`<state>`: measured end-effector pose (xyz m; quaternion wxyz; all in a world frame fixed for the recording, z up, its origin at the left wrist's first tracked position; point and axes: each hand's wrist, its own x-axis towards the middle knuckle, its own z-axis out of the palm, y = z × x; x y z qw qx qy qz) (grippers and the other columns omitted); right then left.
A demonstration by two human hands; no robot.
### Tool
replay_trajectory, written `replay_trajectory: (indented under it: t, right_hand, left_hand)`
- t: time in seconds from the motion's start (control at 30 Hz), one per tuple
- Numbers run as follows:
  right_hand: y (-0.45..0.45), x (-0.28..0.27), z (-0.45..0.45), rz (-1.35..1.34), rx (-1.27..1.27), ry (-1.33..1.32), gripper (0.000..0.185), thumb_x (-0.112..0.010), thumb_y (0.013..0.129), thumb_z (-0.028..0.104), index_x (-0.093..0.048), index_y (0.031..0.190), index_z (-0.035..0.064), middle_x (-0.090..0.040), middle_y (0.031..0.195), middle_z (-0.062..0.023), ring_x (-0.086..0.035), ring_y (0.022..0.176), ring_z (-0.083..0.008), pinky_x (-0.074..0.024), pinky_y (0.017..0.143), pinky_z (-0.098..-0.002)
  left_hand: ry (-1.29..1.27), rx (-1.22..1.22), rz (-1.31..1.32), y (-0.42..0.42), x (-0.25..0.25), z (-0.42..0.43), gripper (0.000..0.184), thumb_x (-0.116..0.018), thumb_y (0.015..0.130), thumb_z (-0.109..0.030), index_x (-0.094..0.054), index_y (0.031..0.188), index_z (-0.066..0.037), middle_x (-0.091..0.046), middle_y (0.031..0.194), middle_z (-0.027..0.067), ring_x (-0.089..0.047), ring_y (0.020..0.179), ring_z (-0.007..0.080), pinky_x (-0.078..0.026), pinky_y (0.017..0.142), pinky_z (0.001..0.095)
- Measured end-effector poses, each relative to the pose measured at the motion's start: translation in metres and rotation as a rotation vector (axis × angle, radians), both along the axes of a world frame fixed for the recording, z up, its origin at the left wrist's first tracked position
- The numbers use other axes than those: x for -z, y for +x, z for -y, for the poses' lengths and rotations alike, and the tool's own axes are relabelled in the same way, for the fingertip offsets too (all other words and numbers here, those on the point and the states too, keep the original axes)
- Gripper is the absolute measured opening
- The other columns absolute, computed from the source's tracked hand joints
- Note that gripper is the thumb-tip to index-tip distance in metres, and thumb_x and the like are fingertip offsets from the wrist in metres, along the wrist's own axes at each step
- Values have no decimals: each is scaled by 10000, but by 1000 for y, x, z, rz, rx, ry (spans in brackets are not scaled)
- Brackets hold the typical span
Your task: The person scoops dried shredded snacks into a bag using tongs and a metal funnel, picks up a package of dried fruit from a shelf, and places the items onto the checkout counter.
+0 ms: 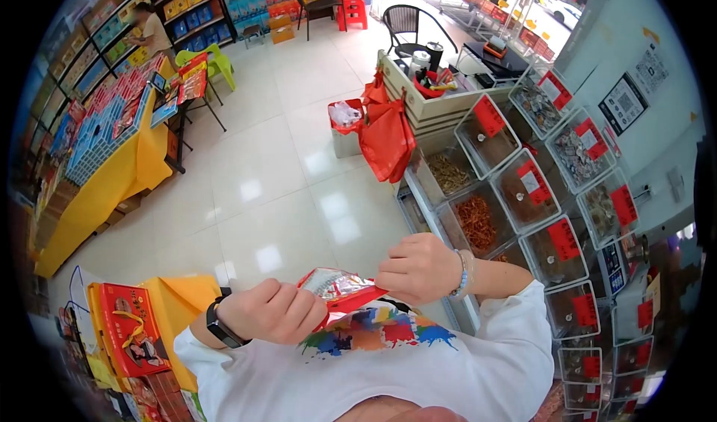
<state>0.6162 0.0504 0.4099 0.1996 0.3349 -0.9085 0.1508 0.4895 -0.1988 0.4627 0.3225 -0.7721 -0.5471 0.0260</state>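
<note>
In front of my chest I hold a red and silver foil bag [337,287] between both hands. My left hand [270,311], with a dark band on its wrist, is closed on the bag's left side. Closed too, my right hand [417,268] grips the bag's right end; a blue bead bracelet sits on that wrist. Part of the bag's upper side shows silver and clear, with red along its lower edge. The fingertips are turned away, and the contents cannot be made out.
On the right stand clear bins with red labels, one with orange-red dried food [478,222]. Red bags [386,140] hang from the counter [429,101]. A yellow-clothed table [112,209] with boxes is at left. Far left, a person [154,33] stands near shelves.
</note>
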Motion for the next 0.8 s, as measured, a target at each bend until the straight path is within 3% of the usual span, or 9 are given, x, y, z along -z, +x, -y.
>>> replay_trajectory:
  t: [0.1, 0.17, 0.33, 0.47, 0.6, 0.77, 0.8]
  right_hand:
    - [-36, -8, 11, -53, -33, -67, 222, -705, 669, 213, -500, 690, 129, -454, 632, 7, -468, 552, -156, -380, 488, -299]
    - [-53, -13, 17, -64, -40, 22, 230, -712, 667, 208, -495, 688, 134, -437, 617, 11, -450, 536, -146, -360, 479, -293]
    - [-132, -19, 35, -62, -341, 79, 187, -705, 632, 166, -555, 738, 135, -500, 651, 23, -474, 528, -145, -364, 458, -282]
    - [-215, -6, 83, -77, -726, 83, 207, -713, 671, 176, -510, 703, 147, -437, 612, 22, -457, 525, -136, -357, 469, -274]
    - [-263, 13, 188, -63, -1172, 23, 188, -711, 654, 114, -545, 741, 119, -484, 638, 21, -479, 526, -146, -380, 474, -269]
    - [-198, 30, 352, -86, -1548, -137, 155, -691, 667, 74, -555, 738, 92, -499, 628, -6, -499, 523, -171, -405, 482, -292]
    - [-171, 31, 385, -105, -1576, -168, 141, -680, 676, 66, -549, 722, 88, -502, 620, -17, -509, 525, -182, -414, 484, -302]
  left_hand:
    - [27, -85, 19, -32, -8, 32, 140, -619, 765, -107, -494, 705, -125, -392, 575, -40, -410, 491, 76, -264, 460, 216]
    - [48, -141, 52, -44, -11, 51, 132, -628, 726, -91, -506, 684, -120, -400, 570, -35, -410, 485, 82, -279, 455, 214]
    - [137, -442, 138, -34, 6, 106, 105, -641, 696, -96, -539, 682, -117, -431, 573, -38, -425, 484, 82, -298, 454, 212]
    - [193, -894, 182, 19, 29, 145, 126, -637, 683, -97, -519, 667, -139, -385, 566, -41, -421, 490, 83, -305, 450, 213]
    - [313, -1430, 223, 105, 46, 166, 120, -643, 670, -133, -527, 663, -163, -405, 581, -40, -446, 521, 85, -331, 461, 221]
    - [467, -2009, 287, 241, 51, 197, 113, -686, 665, -136, -580, 698, -156, -498, 631, -38, -521, 582, 132, -406, 501, 255]
    - [612, -2130, 293, 270, 59, 206, 134, -705, 672, -145, -606, 762, -146, -541, 678, -28, -550, 636, 157, -440, 571, 286]
